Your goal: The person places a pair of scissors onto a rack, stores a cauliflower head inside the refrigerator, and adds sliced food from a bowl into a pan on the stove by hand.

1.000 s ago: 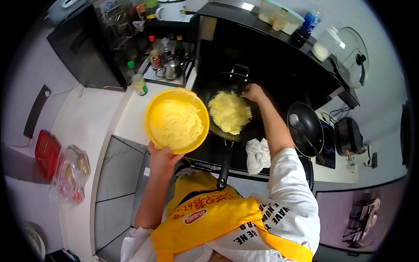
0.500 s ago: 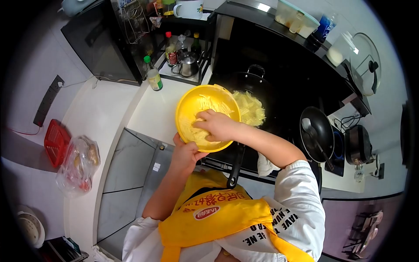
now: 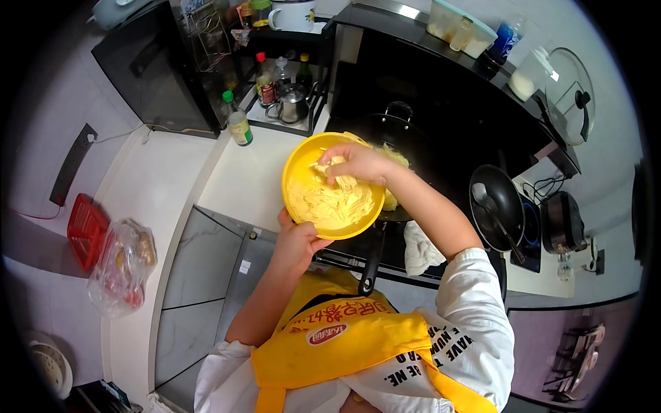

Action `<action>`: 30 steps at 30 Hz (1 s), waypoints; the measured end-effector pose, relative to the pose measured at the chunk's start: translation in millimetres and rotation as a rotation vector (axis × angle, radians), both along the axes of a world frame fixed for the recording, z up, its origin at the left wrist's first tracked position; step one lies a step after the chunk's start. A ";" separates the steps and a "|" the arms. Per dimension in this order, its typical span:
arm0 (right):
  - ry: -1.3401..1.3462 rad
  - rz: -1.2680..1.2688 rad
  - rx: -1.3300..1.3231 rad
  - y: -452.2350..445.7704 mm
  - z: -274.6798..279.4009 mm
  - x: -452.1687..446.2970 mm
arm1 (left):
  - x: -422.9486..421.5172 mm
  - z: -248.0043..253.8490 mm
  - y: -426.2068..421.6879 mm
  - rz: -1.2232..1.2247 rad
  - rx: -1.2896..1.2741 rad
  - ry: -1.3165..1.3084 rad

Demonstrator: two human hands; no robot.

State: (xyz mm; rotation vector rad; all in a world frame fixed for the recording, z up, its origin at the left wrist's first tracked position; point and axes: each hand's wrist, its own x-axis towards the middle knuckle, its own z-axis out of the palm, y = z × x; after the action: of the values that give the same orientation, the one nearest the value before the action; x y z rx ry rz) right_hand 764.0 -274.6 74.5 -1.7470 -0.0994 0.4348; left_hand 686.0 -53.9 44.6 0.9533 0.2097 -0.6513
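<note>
My left hand [image 3: 297,239] grips the near rim of a yellow bowl [image 3: 292,168], which is held tilted beside the wok. Pale, flour-coated potato strips [image 3: 334,208] fill its lower part. Over the bowl's far side, my right hand [image 3: 359,164] is closed on a few of these strips, its fingertips pointing left. Behind the bowl, the dark wok [image 3: 392,125] sits on the stove with more crinkle-cut potato strips [image 3: 392,155] in it, partly hidden by the bowl and my right wrist. The wok's long handle [image 3: 372,265] points toward me.
A green-capped bottle [image 3: 238,122] stands left of the stove, near a rack with bottles and a metal pot [image 3: 293,107]. To the right are a black pan [image 3: 492,220] with a ladle and a white cloth [image 3: 421,249]. A red basket [image 3: 87,230] and plastic bag [image 3: 124,265] lie far left.
My right hand has lifted from the bowl's middle toward its far rim with some potato strips. The bowl has shifted slightly right, covering more of the wok.
</note>
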 end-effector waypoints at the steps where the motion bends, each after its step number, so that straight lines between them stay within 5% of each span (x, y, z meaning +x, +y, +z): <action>1: 0.103 -0.086 0.171 -4.6 0.3 2.8 | 0.2 3.3 0.2 0.011 0.033 0.000; 7: 0.139 -0.290 0.551 -75.4 6.3 5.1 | 5.0 -7.2 12.8 0.049 0.034 -0.002; 13: 0.246 -0.542 0.104 -160.3 -68.7 -5.7 | 8.5 -12.2 33.8 0.170 0.035 -0.018; 17: 0.331 -0.575 0.095 -166.4 -108.3 -6.1 | 9.0 -8.8 37.0 0.205 0.062 0.025; 23: -0.079 -0.608 -0.713 -152.6 -108.9 12.3 | 8.3 -8.5 35.8 0.180 0.095 -0.004; 25: -0.162 -0.558 -0.768 -163.5 -113.3 16.2 | 6.2 -8.7 36.1 0.198 0.096 -0.012; 28: 0.184 -0.370 -0.752 -180.1 -111.7 14.7 | 4.0 -7.4 41.6 0.203 0.082 -0.004; 30: 0.142 -0.277 -0.801 -187.3 -109.4 9.2 | 2.3 -8.4 43.9 0.219 0.080 -0.008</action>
State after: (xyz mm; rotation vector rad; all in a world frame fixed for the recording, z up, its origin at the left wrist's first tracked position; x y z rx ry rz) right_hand 773.2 -461.9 -35.0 -2.4575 0.4754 0.4187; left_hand 688.3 -10.0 36.2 0.9936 0.3302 -0.4397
